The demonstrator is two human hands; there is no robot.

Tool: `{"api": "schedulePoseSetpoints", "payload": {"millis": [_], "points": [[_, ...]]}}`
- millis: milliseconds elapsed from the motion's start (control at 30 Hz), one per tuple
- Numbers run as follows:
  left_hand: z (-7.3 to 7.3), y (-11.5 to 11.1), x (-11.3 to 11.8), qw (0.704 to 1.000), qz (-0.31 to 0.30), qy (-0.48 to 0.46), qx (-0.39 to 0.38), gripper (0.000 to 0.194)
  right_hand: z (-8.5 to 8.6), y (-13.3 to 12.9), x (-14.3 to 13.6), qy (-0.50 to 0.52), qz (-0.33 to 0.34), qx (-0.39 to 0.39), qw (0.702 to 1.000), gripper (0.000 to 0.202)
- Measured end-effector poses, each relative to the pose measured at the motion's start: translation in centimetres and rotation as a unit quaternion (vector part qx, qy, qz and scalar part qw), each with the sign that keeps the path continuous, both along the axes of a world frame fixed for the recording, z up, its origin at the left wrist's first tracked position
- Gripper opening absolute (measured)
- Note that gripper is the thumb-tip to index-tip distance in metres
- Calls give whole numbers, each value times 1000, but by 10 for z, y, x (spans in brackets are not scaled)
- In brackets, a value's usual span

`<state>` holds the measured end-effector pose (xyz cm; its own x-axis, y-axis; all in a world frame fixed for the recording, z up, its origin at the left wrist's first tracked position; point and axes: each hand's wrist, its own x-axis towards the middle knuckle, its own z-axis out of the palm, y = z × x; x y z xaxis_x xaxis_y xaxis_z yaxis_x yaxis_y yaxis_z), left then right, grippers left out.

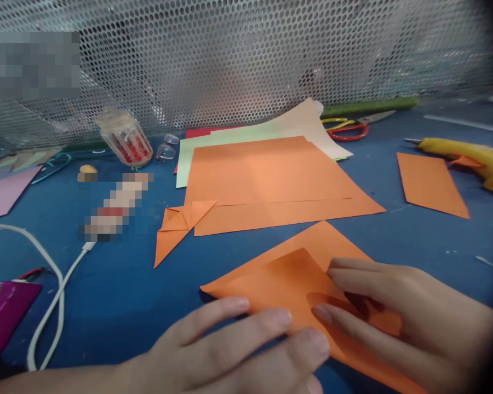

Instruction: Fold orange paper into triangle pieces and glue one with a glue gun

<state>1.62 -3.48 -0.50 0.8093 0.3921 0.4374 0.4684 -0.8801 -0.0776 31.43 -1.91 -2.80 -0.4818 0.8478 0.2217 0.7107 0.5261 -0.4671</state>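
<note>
An orange sheet of paper (267, 284) lies on the blue table in front of me, partly folded, with one corner turned over across it. My left hand (238, 345) rests along its near edge, fingers stretched out and slightly apart. At the right side of the sheet, my right hand (398, 306) has its thumb on the folded layer and its fingers over the far edge, closed on the paper. My hands hide the near part of the sheet. Beyond it, a small folded orange paper piece (176, 221) touches a flat stack of orange sheets (267, 169).
At the right are a yellow glue gun (464, 153) and an orange rectangle of paper (431, 183). Red-handled scissors (349, 131) lie behind. A jar (125, 137) stands by the perforated metal panel (238, 60). A white cable (59, 290) loops at left near a purple box (10, 312).
</note>
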Motion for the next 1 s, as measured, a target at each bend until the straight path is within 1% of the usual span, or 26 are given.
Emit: {"api": "schedulePoseSetpoints", "payload": {"millis": [67, 100, 167, 200, 267, 300, 333, 433, 500, 600, 733, 867, 1000], "points": [[-5, 2, 2, 999, -37, 20, -6, 28, -7, 1, -1, 9, -24, -3, 1000, 42], [-9, 2, 3, 999, -39, 21, -8, 27, -11, 2, -2, 18, -41, -8, 999, 37], [-19, 3, 5, 1000, -9, 16, -7, 29, -16, 2, -2, 47, -70, -37, 996, 18], [-24, 3, 6, 1000, 2, 13, -6, 32, -18, 3, -1, 61, -81, -50, 994, 14], [-31, 2, 7, 1000, 10, 11, 5, 40, -19, 5, 0, 75, -80, -62, 992, 41], [-33, 1, 7, 1000, 14, 18, 8, 43, -19, 7, 1, 72, -71, -59, 993, 48], [-34, 0, 7, 1000, 17, 22, 12, 45, -19, 8, 1, 63, -57, -53, 995, 48], [-35, 0, 4, 999, 34, 34, 15, 46, -19, 12, 2, 43, -21, -34, 998, 38], [-34, -1, 1, 998, 41, 49, 16, 44, -18, 14, 1, 45, -13, -26, 999, 38], [-34, -2, -2, 996, 43, 76, 27, 41, -17, 16, -1, 44, -16, -28, 999, 39], [-33, -2, -2, 996, 52, 56, 45, 40, -16, 18, -2, 48, -19, -28, 998, 41], [-32, -2, -3, 995, 56, 63, 62, 38, -17, 17, -1, 40, -15, -4, 999, 41], [-31, -3, -5, 992, 56, 85, 76, 41, -18, 16, 0, 23, -22, 10, 999, 41]]}}
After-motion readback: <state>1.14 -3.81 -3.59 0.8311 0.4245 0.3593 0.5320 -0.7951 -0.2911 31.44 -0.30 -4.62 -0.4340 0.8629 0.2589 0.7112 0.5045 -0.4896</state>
